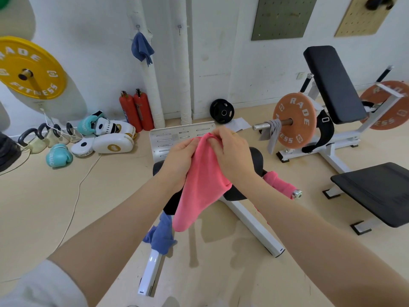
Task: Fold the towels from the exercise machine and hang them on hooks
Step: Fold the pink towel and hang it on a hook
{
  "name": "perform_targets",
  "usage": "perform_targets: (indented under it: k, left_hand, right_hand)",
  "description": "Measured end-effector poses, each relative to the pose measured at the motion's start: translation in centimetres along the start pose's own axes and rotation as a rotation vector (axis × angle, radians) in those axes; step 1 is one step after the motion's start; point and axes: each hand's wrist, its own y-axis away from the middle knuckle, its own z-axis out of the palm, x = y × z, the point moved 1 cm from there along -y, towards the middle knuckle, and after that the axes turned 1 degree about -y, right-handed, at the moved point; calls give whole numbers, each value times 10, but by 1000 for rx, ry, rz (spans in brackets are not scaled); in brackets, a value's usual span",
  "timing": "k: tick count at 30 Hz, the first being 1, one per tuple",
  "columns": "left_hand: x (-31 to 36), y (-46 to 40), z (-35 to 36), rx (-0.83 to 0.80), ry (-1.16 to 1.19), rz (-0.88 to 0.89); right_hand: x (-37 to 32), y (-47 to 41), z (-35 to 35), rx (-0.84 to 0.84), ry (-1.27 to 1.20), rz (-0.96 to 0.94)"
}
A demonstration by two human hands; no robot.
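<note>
Blue towel [141, 48] hangs from a wall hook [137, 26] at left; a second blue towel [160, 234] drapes over the white machine frame [254, 227] below. At centre, left hand [179, 160] and right hand [232, 154] pinch the top edge of a pink towel [199, 185] hanging between them; farther right, a grey towel [273, 134] hangs on a barbell sleeve [261, 125].

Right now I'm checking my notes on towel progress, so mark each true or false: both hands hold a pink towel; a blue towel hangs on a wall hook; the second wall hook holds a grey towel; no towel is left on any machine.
1. Both hands hold a pink towel: true. The left hand and right hand grip the pink towel.
2. True: the blue towel hangs there.
3. False: the second hook is bare; the grey towel drapes over a barbell sleeve.
4. False: another blue towel and another pink towel remain.
</note>
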Motion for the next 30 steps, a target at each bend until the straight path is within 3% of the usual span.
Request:
perform_targets:
  k: [5,9,12,15,19,24,28,30]
  left_hand:
    - [7,3,-6,28,-145,32]
    - [14,3,-19,56,-41,-35]
    - [20,8,-36,5,-88,47]
    - [28,12,-59,-55,-104,80]
    - [46,10,-95,14,-142,138]
    - [59,0,-147,139,-133,217]
    - [70,-17,-204,277,-147,215]
    - [81,-25,-242,310,-135,217]
  right_hand:
    - [-12,2,2,-149,-120,-39]
    - [-23,-15,4,-80,-28,-54]
    - [-34,-31,10,-94,45,-30]
    - [-43,-48,18,-240,-13,-17]
    - [-56,-62,19,-489,-273,-94]
    - [-78,-87,40,-674,-166,-219]
    - [-101,-122,77,-561,-48,-358]
    - [-115,-137,98,-540,-158,-270]
